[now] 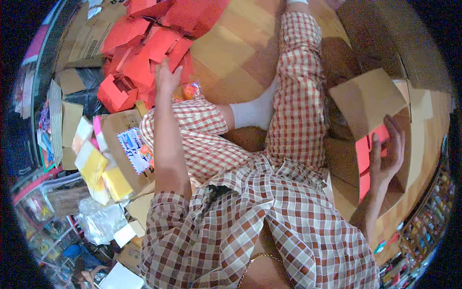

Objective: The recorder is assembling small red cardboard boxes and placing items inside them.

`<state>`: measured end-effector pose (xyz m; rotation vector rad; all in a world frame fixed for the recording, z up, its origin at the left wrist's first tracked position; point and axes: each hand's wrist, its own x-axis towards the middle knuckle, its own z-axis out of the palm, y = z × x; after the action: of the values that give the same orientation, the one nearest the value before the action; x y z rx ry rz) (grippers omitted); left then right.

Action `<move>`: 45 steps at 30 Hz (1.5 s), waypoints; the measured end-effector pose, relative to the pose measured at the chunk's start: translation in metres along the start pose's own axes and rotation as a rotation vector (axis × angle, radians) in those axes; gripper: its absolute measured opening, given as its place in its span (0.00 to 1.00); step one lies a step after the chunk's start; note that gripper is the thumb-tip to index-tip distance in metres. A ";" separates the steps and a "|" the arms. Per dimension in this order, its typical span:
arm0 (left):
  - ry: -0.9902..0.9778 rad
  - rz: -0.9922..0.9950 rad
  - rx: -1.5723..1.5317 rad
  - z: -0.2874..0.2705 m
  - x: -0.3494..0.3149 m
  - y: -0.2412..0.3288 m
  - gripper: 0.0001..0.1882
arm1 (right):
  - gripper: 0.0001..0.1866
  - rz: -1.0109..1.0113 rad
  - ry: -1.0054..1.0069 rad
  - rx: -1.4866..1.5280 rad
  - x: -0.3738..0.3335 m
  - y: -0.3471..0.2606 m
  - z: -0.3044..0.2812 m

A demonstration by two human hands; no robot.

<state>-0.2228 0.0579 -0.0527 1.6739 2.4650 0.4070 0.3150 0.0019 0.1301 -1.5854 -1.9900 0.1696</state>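
My left hand (167,78) reaches forward to a heap of red paper boxes (139,65), its thumb spread away from its fingers. Its fingertips are at the near edge of one box; they do not visibly wrap round it. On the right, an open cardboard carton (342,168) holds several red boxes (363,159) in a row. My right hand (391,149) is over this carton with fingers stretched and apart, touching or nearly touching a red box (380,135) at its far end. The palm side is partly hidden.
My legs stretch across the wooden floor (231,53). A small colourful packet (191,90) lies by my knee. On the left stand a carton (122,125) with yellow-and-white packs (98,171) beside it, and clear plastic wrap (101,219). A raised carton flap (368,101) stands near my right hand.
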 end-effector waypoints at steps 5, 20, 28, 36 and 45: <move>0.095 -0.318 0.226 -0.032 0.032 -0.002 0.47 | 0.16 -0.057 -0.176 0.158 0.014 -0.047 0.027; 0.125 -0.603 0.095 -0.015 0.043 -0.036 0.35 | 0.15 -0.192 -0.385 0.394 0.014 -0.074 0.102; 0.349 -0.266 -0.110 -0.055 -0.004 0.012 0.30 | 0.14 0.032 -0.418 0.586 0.025 -0.052 0.162; 0.376 0.299 -0.392 -0.035 -0.106 0.123 0.28 | 0.27 0.648 -0.539 1.374 0.063 -0.063 0.209; 0.125 0.229 -1.020 -0.043 -0.147 0.169 0.30 | 0.31 0.536 -0.449 1.580 0.048 -0.037 0.197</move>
<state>-0.0281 -0.0263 0.0321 1.4293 1.5797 1.5001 0.1771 0.0850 0.0015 -0.8624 -0.8884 1.8541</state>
